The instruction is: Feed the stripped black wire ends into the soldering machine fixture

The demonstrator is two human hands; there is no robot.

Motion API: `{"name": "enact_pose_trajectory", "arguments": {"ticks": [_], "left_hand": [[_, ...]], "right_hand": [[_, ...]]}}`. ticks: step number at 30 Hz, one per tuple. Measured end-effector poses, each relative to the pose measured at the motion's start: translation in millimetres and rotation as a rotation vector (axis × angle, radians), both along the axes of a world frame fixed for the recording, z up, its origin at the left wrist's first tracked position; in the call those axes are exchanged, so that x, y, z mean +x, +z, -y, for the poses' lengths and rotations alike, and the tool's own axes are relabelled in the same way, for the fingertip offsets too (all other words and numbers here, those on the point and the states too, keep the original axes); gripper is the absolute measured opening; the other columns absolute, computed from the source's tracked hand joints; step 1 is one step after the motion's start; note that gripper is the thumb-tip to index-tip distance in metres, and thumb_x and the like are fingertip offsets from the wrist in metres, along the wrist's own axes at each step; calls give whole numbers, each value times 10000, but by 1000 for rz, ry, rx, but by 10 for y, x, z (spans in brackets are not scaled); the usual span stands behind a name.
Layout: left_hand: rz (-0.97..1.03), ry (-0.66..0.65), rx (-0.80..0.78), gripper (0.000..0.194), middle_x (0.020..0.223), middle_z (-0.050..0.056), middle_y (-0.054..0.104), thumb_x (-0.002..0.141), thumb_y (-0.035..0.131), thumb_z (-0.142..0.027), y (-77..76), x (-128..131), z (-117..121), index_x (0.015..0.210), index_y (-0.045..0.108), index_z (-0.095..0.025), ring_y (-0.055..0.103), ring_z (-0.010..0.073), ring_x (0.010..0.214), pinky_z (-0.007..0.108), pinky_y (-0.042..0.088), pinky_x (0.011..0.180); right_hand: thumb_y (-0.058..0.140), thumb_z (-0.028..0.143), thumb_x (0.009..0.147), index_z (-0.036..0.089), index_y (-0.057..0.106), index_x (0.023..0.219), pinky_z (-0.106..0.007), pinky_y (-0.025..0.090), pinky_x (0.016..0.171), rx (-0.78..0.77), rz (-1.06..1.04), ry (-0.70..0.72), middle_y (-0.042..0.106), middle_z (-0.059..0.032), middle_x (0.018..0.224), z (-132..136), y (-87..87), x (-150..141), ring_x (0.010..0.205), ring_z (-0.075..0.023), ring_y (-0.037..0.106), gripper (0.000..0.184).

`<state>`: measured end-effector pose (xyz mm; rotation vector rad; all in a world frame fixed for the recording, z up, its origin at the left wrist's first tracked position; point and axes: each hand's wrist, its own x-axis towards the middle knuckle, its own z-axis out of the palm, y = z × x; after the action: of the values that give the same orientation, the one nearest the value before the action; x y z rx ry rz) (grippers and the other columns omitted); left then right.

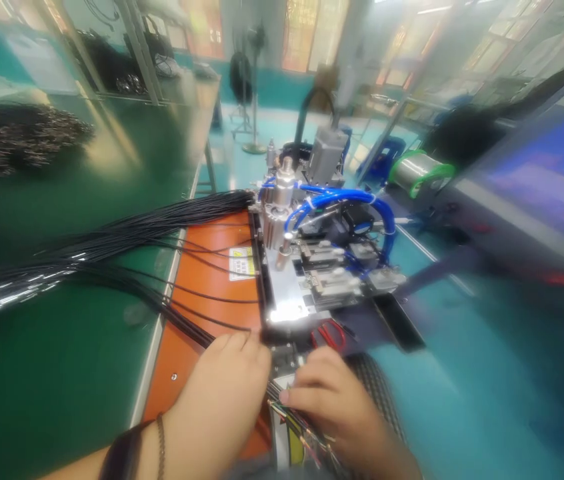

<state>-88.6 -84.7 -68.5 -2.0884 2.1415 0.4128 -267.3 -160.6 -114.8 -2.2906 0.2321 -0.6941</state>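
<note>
Black insulated wires (pixel 162 247), too many to count, fan across an orange mat (pixel 207 293). Left hand (pixel 217 407) rests its fingertips on them, grip unclear; right hand (pixel 332 407) curls over blurred wire ends (pixel 297 417), pinch uncertain, just below one pair of red-handled pliers (pixel 329 335) beside a pneumatic machine (pixel 329 267).

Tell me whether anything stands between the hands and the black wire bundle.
Nothing visible does: the left hand lies directly over the black wire bundle, and the right hand is on the bundle's coloured wire ends, with nothing between.
</note>
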Motion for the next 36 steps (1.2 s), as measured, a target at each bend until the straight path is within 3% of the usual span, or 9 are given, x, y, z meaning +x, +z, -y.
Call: {"name": "enact_pose_trajectory", "arguments": {"ticks": [4,11,14,16,18,21,28,31,36], "left_hand": [[-3,4,-135,213,952,110,631,782,468,-54,6,58,33,918,606,-141,579,239,925,421,447,877],[-82,2,-243,321,967,66,644,727,431,18,-28,21,-56,945,562,-178,605,220,877,385,504,789],[-97,-74,-446,257,1001,93,644,751,423,-9,-92,-16,-80,903,561,-165,604,245,905,413,510,784],[-172,-160,-563,222,1011,99,640,755,438,-47,-128,-43,-76,903,554,-164,601,248,914,406,510,779],[-256,-183,-516,175,885,57,640,755,439,-70,-138,-62,-60,845,536,-184,605,218,790,358,511,690],[-271,-99,-301,172,753,1,598,758,436,-64,-104,-55,-19,830,505,-204,558,182,643,302,453,583],[-302,-92,-164,150,802,-28,581,854,470,-110,-48,46,56,937,502,-230,544,141,694,246,366,590],[-253,-131,-183,131,812,-31,566,876,481,-134,-57,51,55,943,506,-244,536,152,699,261,351,577],[-279,-108,-297,126,750,-20,560,875,464,-101,-121,41,23,812,491,-207,532,170,662,292,355,584]], "right_hand": [[583,158,869,240,596,1102,-322,456,785,72,53,-100,637,-36,929,4,-61,38,867,-180,525,247],[575,171,878,232,637,963,-344,454,759,176,105,-263,648,-33,845,60,-106,76,812,-184,559,121],[567,157,880,225,638,931,-331,446,758,195,125,-320,652,-30,837,61,-124,121,807,-176,556,112],[563,169,881,222,642,931,-322,439,763,210,118,-268,663,-31,860,48,-106,172,821,-176,551,108],[549,236,893,216,649,857,-311,429,744,221,91,-184,659,-25,813,27,-70,234,801,-180,536,108],[508,365,913,202,629,719,-293,415,683,310,30,-163,608,-24,706,-16,-19,312,753,-183,511,281],[679,333,787,200,614,786,-261,483,649,786,294,-409,590,-17,754,-17,-149,238,712,-161,578,147],[675,267,784,211,634,782,-260,493,671,754,338,-479,615,-16,760,5,-192,179,729,-162,594,70],[633,215,828,212,662,789,-260,465,683,518,235,-544,631,-18,782,-49,-124,177,746,-157,589,49]]}}
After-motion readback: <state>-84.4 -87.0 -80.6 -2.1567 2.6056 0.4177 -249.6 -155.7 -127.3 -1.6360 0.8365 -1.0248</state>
